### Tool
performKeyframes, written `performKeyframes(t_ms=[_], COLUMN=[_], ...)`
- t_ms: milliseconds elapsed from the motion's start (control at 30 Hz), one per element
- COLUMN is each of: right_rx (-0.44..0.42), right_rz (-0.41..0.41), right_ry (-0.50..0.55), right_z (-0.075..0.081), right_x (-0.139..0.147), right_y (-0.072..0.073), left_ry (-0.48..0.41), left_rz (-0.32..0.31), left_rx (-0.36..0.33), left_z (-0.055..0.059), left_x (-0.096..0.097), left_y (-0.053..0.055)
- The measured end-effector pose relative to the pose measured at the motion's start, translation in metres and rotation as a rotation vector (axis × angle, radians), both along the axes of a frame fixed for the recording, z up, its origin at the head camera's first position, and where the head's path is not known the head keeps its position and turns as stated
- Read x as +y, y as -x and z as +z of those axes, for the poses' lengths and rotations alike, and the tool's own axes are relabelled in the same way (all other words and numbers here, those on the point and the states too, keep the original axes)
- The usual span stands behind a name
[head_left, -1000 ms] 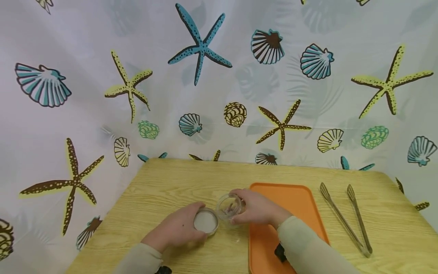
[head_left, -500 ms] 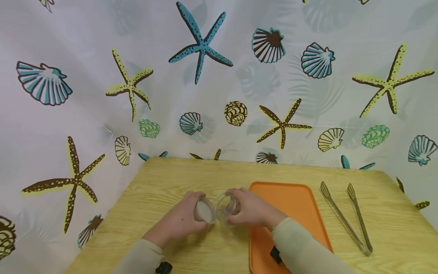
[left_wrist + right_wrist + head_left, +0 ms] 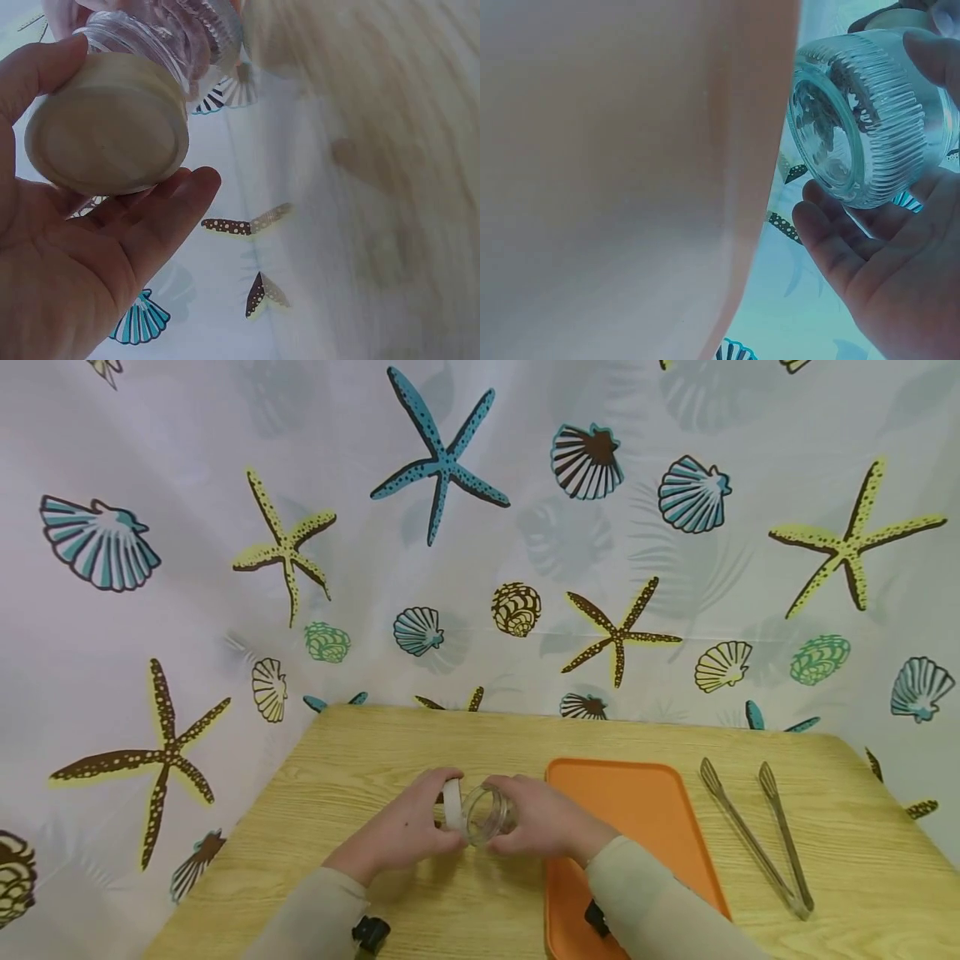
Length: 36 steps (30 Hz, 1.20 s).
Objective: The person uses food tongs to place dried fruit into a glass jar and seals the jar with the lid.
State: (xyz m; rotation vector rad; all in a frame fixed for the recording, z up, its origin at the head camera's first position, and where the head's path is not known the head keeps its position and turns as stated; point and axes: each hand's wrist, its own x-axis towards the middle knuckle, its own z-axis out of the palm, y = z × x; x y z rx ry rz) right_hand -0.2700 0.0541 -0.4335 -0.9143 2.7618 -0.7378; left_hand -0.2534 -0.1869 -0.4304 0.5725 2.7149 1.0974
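Observation:
My left hand [image 3: 411, 827] holds a round, light-coloured lid [image 3: 452, 806] by its rim between thumb and fingers. In the left wrist view the flat, wood-toned face of the lid [image 3: 105, 139] is toward the camera, close to the jar's threaded neck. My right hand [image 3: 542, 818] grips a clear glass jar [image 3: 483, 817], tipped on its side with its mouth toward the lid. Ribbed walls and a round base of the jar [image 3: 870, 120] show in the right wrist view. Dark patches appear through the glass; I cannot tell what they are.
An orange tray [image 3: 622, 793] lies flat on the wood-grain table [image 3: 360, 743], partly under my right forearm. Metal tongs [image 3: 761, 847] rest spread on the table to its right. A curtain [image 3: 480, 552] printed with starfish and shells stands behind and at the sides.
The lid has turned from facing up to nearly edge-on. Leftward goes the right hand, bringing the jar closer to the lid and tilting it further. Tray and tongs stay put.

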Motion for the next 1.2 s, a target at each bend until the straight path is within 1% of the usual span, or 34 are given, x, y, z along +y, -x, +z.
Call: performKeyframes(t_ms=[167, 267, 367, 533, 700, 800, 967, 1100, 1200], right_rx=[0.008, 0.018, 0.025, -0.018, -0.069, -0.087, -0.114, -0.137, -0.134], right_rz=[-0.002, 0.002, 0.009, 0.017, 0.027, 0.040, 0.034, 0.015, 0.010], right_ry=[-0.024, -0.019, 0.003, 0.054, 0.084, 0.093, 0.089, 0.090, 0.091], right_z=[0.001, 0.001, 0.001, 0.002, 0.003, 0.003, 0.002, 0.002, 0.002], right_x=[-0.001, -0.001, 0.000, 0.003, 0.006, 0.008, 0.011, 0.014, 0.015], right_y=[-0.001, -0.001, -0.002, -0.002, 0.001, 0.003, 0.006, 0.006, 0.006], left_ry=[-0.002, 0.022, 0.035, 0.059, 0.103, 0.131, 0.163, 0.206, 0.232], left_rz=[-0.017, -0.017, -0.030, -0.048, -0.057, -0.050, -0.030, 0.011, 0.038], left_rx=[0.015, 0.030, 0.049, 0.088, 0.133, 0.150, 0.166, 0.176, 0.184], left_z=[0.002, 0.003, 0.003, 0.002, 0.005, 0.006, 0.009, 0.008, 0.008], left_x=[0.007, 0.012, 0.018, 0.026, 0.032, 0.035, 0.040, 0.046, 0.052], left_y=[0.001, 0.000, 0.001, 0.001, -0.001, -0.003, -0.004, -0.003, -0.002])
